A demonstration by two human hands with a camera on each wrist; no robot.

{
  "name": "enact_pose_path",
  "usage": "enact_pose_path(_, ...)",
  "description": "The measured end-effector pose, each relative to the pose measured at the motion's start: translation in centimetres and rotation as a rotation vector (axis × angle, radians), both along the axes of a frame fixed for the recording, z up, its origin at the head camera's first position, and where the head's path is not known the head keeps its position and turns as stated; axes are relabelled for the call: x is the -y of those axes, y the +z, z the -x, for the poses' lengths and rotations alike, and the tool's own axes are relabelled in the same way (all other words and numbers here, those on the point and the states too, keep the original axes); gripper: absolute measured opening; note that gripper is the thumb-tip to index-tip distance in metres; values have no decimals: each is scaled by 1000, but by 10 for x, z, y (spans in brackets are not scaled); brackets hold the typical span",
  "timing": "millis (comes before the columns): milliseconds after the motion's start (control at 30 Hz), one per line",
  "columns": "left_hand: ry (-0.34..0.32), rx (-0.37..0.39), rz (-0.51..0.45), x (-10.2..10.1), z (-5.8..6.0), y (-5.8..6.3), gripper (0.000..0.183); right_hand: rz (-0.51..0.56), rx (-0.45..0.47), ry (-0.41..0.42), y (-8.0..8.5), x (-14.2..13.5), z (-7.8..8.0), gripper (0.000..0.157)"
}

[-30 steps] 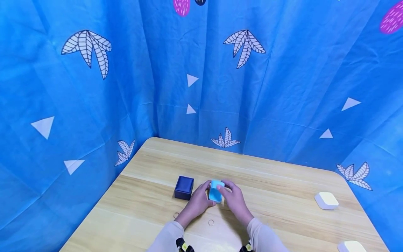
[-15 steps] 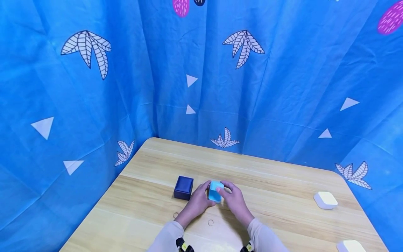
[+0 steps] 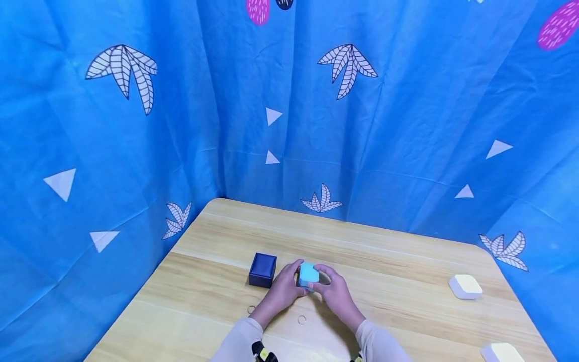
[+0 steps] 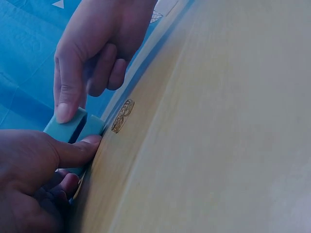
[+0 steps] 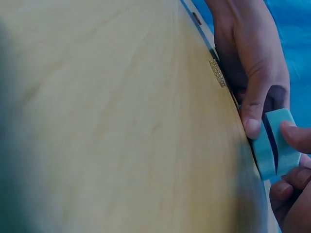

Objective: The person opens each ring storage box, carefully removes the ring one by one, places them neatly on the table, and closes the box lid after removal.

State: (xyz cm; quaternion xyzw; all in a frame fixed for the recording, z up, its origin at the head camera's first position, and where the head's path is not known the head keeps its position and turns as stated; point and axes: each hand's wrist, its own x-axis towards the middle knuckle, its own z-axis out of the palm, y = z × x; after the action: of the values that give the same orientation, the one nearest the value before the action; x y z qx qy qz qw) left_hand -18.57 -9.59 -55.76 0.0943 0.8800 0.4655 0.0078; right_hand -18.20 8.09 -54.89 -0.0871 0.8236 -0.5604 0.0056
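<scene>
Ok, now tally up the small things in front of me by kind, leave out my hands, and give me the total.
Light blue box: 1
Dark blue box: 1
White blocks: 2
Rings: 2
Total: 6

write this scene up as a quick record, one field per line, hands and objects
held: light blue box, narrow gap between lid and base
left hand: thumb on the base
right hand: thumb on the lid
loose: two rings on wooden table
left of hands: dark blue box
table's right side: two white blocks
backdrop: blue patterned curtain
</scene>
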Motion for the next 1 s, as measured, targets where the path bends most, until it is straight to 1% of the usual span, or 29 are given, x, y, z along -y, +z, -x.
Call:
enact_pose_path(133,-1,-12,8,0,0,-1,85,18,-2,1,-1,0,0,45)
enact_pose_path(567,-9,-24,20,0,1,-2,83,1,-36,11,-1,1,1,44)
enact_pose_path(1000,-17,-11,5,0,-1,0,83,-10,-30,9,-1,-1,3,47)
